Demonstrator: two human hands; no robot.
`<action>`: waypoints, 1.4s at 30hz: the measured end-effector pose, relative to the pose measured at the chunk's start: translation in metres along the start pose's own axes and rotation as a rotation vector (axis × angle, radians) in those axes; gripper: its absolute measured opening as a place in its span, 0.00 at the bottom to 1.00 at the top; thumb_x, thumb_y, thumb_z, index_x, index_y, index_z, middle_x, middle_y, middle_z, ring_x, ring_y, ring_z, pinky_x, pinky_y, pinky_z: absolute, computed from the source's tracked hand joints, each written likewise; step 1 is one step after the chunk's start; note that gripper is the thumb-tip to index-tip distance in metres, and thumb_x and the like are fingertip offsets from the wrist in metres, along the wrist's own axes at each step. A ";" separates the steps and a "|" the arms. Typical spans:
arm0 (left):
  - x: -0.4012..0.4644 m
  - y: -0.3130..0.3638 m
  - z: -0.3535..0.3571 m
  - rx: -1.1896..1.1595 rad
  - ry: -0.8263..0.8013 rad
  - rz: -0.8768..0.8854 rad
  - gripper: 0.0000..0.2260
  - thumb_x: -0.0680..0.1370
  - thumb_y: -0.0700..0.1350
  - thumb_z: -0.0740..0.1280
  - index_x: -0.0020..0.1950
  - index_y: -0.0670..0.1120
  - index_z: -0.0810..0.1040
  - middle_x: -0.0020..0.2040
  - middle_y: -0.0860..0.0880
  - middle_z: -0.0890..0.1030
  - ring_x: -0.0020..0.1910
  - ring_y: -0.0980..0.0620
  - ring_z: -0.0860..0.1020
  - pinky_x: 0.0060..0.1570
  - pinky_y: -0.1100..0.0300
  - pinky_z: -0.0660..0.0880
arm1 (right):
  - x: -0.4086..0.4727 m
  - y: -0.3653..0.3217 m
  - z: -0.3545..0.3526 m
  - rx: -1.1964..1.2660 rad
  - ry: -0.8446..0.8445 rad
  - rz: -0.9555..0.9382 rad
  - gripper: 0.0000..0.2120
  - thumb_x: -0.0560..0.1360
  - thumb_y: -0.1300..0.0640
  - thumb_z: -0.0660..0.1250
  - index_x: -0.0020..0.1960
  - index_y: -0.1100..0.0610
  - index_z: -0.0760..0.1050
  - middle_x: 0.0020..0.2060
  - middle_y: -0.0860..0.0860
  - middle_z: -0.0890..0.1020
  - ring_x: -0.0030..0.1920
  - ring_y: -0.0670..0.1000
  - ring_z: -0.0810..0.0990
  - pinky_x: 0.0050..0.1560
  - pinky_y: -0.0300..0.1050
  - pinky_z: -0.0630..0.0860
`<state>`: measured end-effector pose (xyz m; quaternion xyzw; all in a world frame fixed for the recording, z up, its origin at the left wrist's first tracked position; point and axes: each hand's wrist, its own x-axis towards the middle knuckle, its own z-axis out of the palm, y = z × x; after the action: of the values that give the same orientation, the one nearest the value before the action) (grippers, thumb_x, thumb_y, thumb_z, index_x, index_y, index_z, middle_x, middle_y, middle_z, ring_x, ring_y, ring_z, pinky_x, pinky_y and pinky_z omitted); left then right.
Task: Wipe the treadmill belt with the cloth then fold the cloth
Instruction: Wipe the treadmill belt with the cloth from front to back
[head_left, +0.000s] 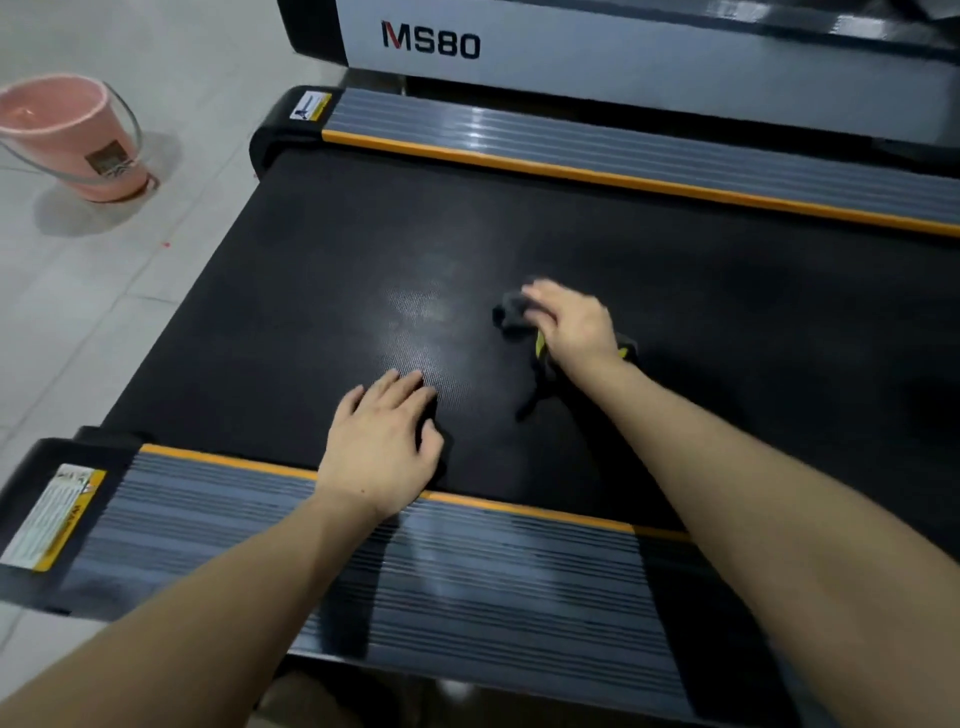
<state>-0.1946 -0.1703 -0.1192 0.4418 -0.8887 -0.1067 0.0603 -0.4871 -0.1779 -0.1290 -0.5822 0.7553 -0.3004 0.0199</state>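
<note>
1. The cloth (511, 312) is dark, with a bit of yellow showing under the wrist, and it lies bunched on the belt (311, 291), right of the belt's middle as I see it.
2. My right hand (569, 325) lies on top of the cloth, fingers curled over the bunched part and grasping it against the belt. The hand is motion-blurred, so I cannot tell the exact finger positions.
3. A thin dark tail of the cloth trails toward me from beneath the right wrist, lying flat on the belt.
4. My left hand (382, 441) is released: palm down, fingers straight and slightly spread, resting on the belt near its closer edge, with the wrist over the orange strip. It is well apart from the cloth and holds nothing.
5. The belt is black and textured, with a pale sheen between the two hands.
6. The near rail (467, 587) is grey, ribbed, edged in orange, and both my forearms cross over it. A warning sticker (52, 517) sits at its left end.
7. The far rail (623, 150) matches it, with a small sticker at its left end too.
8. Beyond the far rail stands another machine (623, 57) with a pale panel marked MS80.
9. A pink bucket (78, 135) with a wire handle stands on the tiled floor (78, 322), to the left of the treadmill and well apart from the hands.
</note>
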 end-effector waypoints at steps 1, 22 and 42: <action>-0.001 -0.001 0.000 0.001 0.000 -0.025 0.24 0.78 0.55 0.54 0.71 0.53 0.77 0.75 0.53 0.72 0.77 0.52 0.66 0.75 0.46 0.62 | 0.009 -0.006 0.001 0.009 -0.001 0.084 0.13 0.75 0.54 0.70 0.60 0.50 0.81 0.58 0.47 0.83 0.60 0.50 0.80 0.63 0.43 0.72; 0.001 -0.001 -0.001 -0.015 -0.002 -0.029 0.23 0.76 0.54 0.55 0.67 0.51 0.79 0.74 0.52 0.74 0.77 0.52 0.66 0.76 0.47 0.61 | -0.048 -0.036 -0.019 0.155 -0.136 -0.025 0.13 0.72 0.56 0.74 0.57 0.51 0.83 0.56 0.47 0.84 0.58 0.48 0.82 0.62 0.43 0.74; -0.017 0.005 -0.012 -0.093 0.026 -0.035 0.15 0.78 0.47 0.63 0.63 0.49 0.80 0.73 0.47 0.73 0.74 0.47 0.68 0.70 0.48 0.66 | -0.197 -0.065 -0.093 -0.298 -0.328 0.515 0.26 0.78 0.31 0.51 0.74 0.37 0.62 0.76 0.48 0.63 0.77 0.55 0.55 0.73 0.64 0.56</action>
<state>-0.1856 -0.1557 -0.1070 0.4554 -0.8740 -0.1431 0.0905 -0.4027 0.0288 -0.0851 -0.4096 0.8998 -0.0741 0.1312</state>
